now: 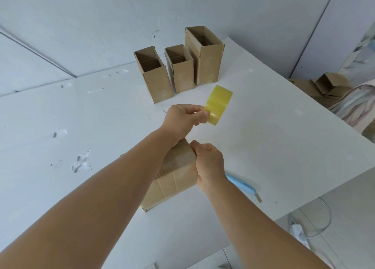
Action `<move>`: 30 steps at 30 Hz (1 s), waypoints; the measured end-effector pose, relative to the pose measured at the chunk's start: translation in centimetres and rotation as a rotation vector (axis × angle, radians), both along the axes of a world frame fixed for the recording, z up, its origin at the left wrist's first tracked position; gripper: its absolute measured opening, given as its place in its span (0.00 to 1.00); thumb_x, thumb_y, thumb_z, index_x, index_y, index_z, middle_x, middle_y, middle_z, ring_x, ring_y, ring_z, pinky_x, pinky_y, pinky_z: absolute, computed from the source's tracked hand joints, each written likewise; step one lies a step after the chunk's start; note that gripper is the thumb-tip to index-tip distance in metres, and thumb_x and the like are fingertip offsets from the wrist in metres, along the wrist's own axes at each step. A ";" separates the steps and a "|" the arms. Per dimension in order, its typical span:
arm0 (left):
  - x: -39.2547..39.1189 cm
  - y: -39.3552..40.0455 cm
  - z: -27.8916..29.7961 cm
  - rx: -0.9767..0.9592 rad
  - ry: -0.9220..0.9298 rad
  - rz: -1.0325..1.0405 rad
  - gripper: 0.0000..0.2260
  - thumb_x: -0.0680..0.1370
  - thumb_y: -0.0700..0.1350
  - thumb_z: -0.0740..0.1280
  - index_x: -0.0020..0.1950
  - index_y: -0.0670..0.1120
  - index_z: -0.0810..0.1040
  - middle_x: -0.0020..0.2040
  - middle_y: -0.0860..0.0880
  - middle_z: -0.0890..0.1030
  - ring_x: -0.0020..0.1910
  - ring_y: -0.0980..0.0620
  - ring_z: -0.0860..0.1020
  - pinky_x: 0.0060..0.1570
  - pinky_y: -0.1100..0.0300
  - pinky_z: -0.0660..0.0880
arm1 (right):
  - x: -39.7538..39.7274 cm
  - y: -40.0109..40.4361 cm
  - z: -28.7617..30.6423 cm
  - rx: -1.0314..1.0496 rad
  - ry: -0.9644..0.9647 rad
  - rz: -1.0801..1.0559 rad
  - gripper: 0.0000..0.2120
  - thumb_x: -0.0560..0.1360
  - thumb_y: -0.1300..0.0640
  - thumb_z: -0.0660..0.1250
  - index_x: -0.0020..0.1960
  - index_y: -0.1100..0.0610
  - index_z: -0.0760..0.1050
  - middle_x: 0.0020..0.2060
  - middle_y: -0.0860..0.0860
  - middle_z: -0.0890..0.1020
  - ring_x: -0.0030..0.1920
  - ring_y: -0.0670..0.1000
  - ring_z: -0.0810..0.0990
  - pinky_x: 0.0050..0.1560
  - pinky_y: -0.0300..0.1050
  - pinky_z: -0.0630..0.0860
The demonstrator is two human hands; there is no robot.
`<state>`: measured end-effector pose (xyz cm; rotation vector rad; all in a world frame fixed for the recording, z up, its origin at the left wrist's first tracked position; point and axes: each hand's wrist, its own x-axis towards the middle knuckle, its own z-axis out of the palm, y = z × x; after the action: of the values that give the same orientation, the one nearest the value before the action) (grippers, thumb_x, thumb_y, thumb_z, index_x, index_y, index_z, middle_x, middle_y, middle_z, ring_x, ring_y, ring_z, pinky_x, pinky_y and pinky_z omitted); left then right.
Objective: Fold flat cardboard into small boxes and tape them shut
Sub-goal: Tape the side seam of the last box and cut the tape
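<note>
Both hands worked over a white table [263,147]. The left hand [182,118] was raised past the near box [174,175], its thumb and fingers pinching one end of a yellow tape roll [218,104], which stuck out to the right of the hand, above the tabletop. The right hand [209,165] sat just right of the box, fingers curled against its upper right edge and gripping it there. That box stood between the two forearms, with clear tape across its top face; the left forearm covered its left side. Beyond the hands, three open boxes [178,70] stood upright in a row, the rightmost one tallest, all apart from the tape. A blue tool [241,184] lay on the table just behind the right wrist, partly hidden, so what it was could not be told. More cardboard [326,86] lay past the table's right edge, cut off and hard to make out. A white cable [320,224] ran across the floor below.
</note>
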<state>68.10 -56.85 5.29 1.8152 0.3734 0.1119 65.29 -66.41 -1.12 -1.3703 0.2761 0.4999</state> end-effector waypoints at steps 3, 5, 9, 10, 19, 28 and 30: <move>-0.6 0.7 0.2 -0.107 -0.062 0.049 0.02 0.75 0.41 0.71 0.45 0.46 0.84 0.37 0.49 0.81 0.38 0.54 0.76 0.46 0.62 0.75 | 0.0 0.0 -0.1 0.001 0.001 0.027 0.08 0.73 0.54 0.67 0.41 0.59 0.74 0.38 0.57 0.78 0.40 0.56 0.77 0.44 0.57 0.79; -1.0 1.0 0.4 -0.114 -0.092 0.079 0.03 0.75 0.41 0.71 0.46 0.45 0.84 0.37 0.49 0.81 0.37 0.56 0.76 0.45 0.63 0.75 | 0.0 -0.1 -0.4 -0.005 -0.018 0.034 0.09 0.72 0.53 0.67 0.39 0.58 0.73 0.37 0.56 0.77 0.38 0.55 0.75 0.39 0.51 0.74; -2.7 2.4 1.8 -0.041 -0.127 0.161 0.02 0.75 0.43 0.71 0.44 0.48 0.83 0.35 0.51 0.81 0.34 0.59 0.75 0.40 0.69 0.75 | 0.3 -0.2 -0.8 -0.026 -0.041 0.067 0.11 0.73 0.52 0.67 0.36 0.56 0.71 0.35 0.55 0.77 0.37 0.55 0.75 0.37 0.47 0.73; -3.5 2.8 1.9 -0.048 -0.136 0.176 0.02 0.75 0.43 0.71 0.44 0.48 0.83 0.35 0.51 0.81 0.34 0.58 0.75 0.40 0.69 0.75 | 0.4 -0.2 -0.9 -0.021 -0.036 0.080 0.11 0.73 0.51 0.67 0.37 0.55 0.71 0.36 0.55 0.78 0.37 0.55 0.76 0.37 0.47 0.73; -7.1 3.0 0.2 -0.021 -0.145 0.316 0.05 0.75 0.44 0.71 0.49 0.46 0.85 0.35 0.54 0.81 0.34 0.63 0.77 0.38 0.73 0.72 | -0.4 -0.9 -1.2 -0.142 0.003 0.107 0.08 0.76 0.55 0.65 0.44 0.60 0.73 0.35 0.53 0.74 0.33 0.50 0.72 0.30 0.36 0.69; -7.7 3.1 0.7 -0.083 -0.142 0.383 0.05 0.76 0.45 0.70 0.49 0.46 0.85 0.35 0.53 0.80 0.36 0.59 0.77 0.41 0.67 0.75 | -3.8 0.5 1.8 -0.242 -0.425 0.263 0.18 0.81 0.49 0.54 0.68 0.50 0.71 0.58 0.44 0.78 0.60 0.45 0.74 0.64 0.45 0.70; -8.3 3.0 0.9 -0.160 -0.135 0.418 0.05 0.76 0.45 0.70 0.47 0.47 0.85 0.35 0.52 0.79 0.37 0.55 0.76 0.45 0.60 0.76 | -2.4 0.6 1.9 -0.254 -0.419 0.287 0.16 0.81 0.50 0.54 0.64 0.47 0.75 0.52 0.45 0.81 0.55 0.48 0.77 0.62 0.48 0.73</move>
<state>59.78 -53.87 6.14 1.5411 0.6433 0.4792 62.93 -65.77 0.79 -1.7361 -0.2099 0.4091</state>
